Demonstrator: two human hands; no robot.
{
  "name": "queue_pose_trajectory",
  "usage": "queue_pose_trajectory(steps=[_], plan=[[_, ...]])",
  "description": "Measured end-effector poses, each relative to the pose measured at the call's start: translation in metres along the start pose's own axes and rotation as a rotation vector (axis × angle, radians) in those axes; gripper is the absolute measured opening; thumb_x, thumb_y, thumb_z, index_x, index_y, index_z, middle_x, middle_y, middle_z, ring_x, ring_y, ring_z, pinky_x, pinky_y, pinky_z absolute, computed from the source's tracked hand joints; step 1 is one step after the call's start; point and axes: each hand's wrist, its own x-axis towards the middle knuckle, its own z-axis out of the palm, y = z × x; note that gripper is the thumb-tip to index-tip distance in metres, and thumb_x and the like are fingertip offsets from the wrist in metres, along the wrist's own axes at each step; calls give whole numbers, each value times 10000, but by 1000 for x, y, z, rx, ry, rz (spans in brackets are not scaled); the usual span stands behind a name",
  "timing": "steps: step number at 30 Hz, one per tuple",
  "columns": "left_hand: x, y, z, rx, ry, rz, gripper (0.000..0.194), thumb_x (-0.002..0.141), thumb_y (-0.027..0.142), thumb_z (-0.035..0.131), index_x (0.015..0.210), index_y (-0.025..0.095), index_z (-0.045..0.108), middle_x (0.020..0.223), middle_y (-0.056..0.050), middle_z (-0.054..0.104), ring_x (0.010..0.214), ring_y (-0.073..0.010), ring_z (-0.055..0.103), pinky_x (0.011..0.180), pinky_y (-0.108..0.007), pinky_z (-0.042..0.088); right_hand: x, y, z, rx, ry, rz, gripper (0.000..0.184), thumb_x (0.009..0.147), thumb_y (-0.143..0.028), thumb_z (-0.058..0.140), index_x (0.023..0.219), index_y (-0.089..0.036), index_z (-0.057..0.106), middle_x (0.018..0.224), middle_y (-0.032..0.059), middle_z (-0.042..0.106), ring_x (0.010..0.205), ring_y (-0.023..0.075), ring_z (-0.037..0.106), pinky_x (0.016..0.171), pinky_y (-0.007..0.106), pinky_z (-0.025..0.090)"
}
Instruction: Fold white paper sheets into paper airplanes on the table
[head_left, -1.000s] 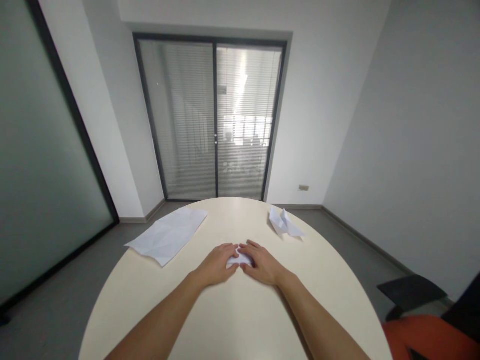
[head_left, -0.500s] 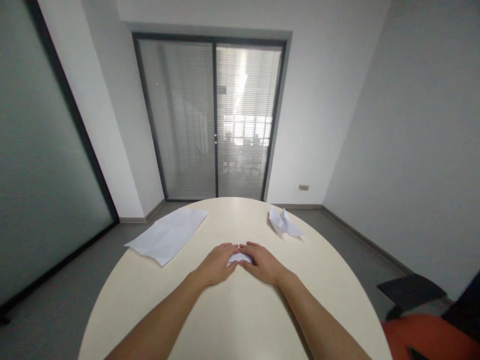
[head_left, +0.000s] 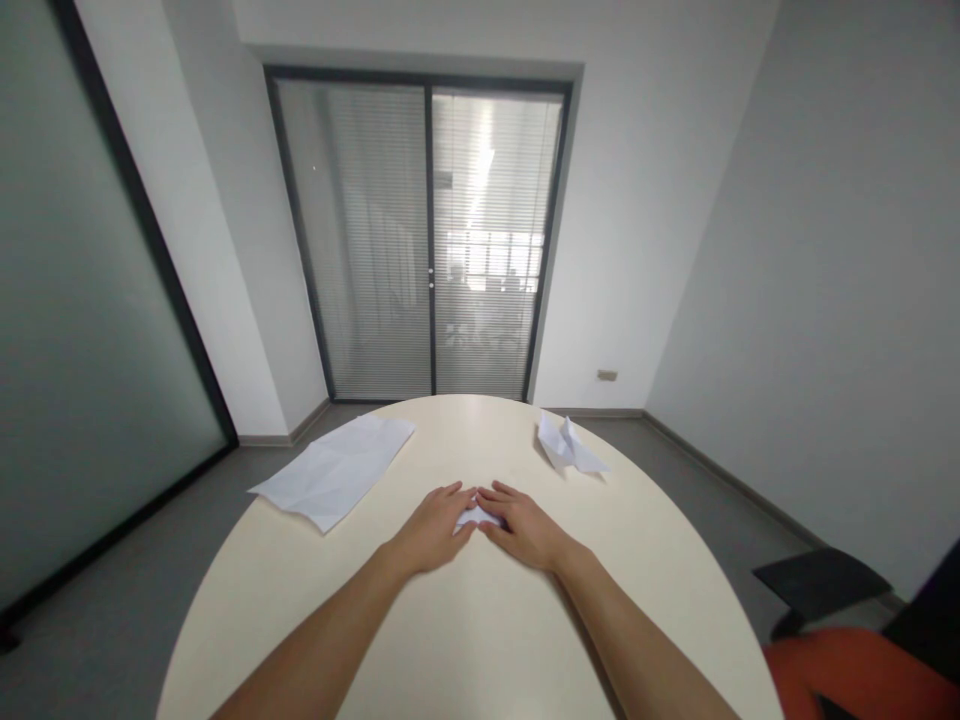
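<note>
With the slip between the hands as the middle of the dial, the table comes nearest to me, a pale stretch running from six o'clock up between two bare forearms. Just past its rim at four o'clock sits a chair, orange seat and black armrest, which takes up the floor on that side.

The left hand and right hand lie low over the white slip, which is mostly covered. Both grasp it flat against the tabletop, fingers bent over the far side, thumbs at the near edge; the fingertips all but meet.

Bare tabletop separates them from a folded piece at one o'clock, points raised, close to the rim. At ten o'clock a creased sheet reaches the rim; whether it juts past, I can't tell. Between these two, tabletop runs out to the curved edge at twelve.

Beyond, grey floor borders the table, then a dark-framed door with blinds stands at twelve.
</note>
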Motion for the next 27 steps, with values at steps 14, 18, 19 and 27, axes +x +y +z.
queue_pose_trajectory(steps=[14,18,19,27], plan=[[7,-2,0,90,65,-53,202,931,247,584,1057,232,740,1222,-53,708,1216,-257,602,1049,-421,440,2,3,0,-113,24,80,269,999,-291,457,1101,-237,699,1204,63,707,1190,222,612,1162,441,345],[7,0,-2,123,65,-77,193,922,240,588,1033,241,746,1206,-52,714,1198,-252,613,1034,-410,451,2,6,3,-114,30,95,256,995,-307,470,1104,-254,696,1180,53,712,1152,223,627,1143,447,363],[7,1,-3,133,67,-79,192,924,248,585,1025,242,749,1188,-53,721,1177,-247,624,1028,-404,454,2,7,3,-115,30,95,253,995,-310,474,1103,-256,695,1178,51,710,1144,222,629,1140,447,365],[7,7,-11,164,75,-119,199,928,313,591,951,237,773,1108,-54,748,1023,-241,658,933,-374,483,1,5,1,-100,30,84,264,1006,-304,445,1102,-258,686,1195,44,701,1144,212,627,1154,441,350]])
